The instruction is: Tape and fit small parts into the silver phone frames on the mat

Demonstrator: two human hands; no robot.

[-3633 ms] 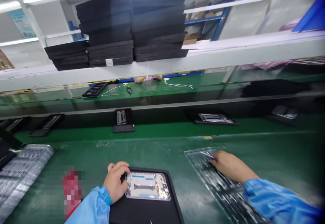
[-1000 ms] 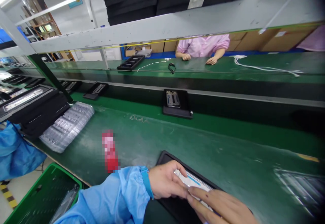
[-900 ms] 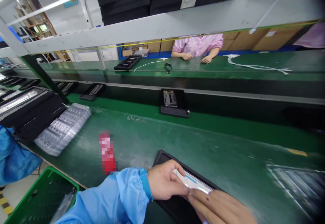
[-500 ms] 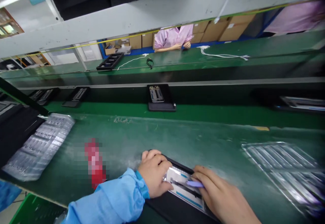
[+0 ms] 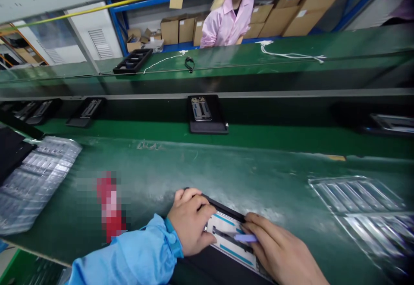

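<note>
A white phone frame (image 5: 228,244) with blue strips lies on a black foam tray (image 5: 223,209) at the near edge of the green bench. My left hand (image 5: 189,220) is curled over the frame's left end and pins it down. My right hand (image 5: 281,255) rests on the frame's right side and pinches a small purple tool (image 5: 245,238), whose tip lies on the dark strip along the frame's middle.
Clear plastic part trays lie at the right (image 5: 359,209) and at the left (image 5: 35,177). A red blurred object (image 5: 110,207) stands left of my arm. Black trays with phone frames (image 5: 205,114) sit on the conveyor. A person in pink (image 5: 228,20) sits across.
My view swung from the left side of the bench back down onto the tray. Both hands stayed on the phone frame; the purple tool now shows on its middle strip.
</note>
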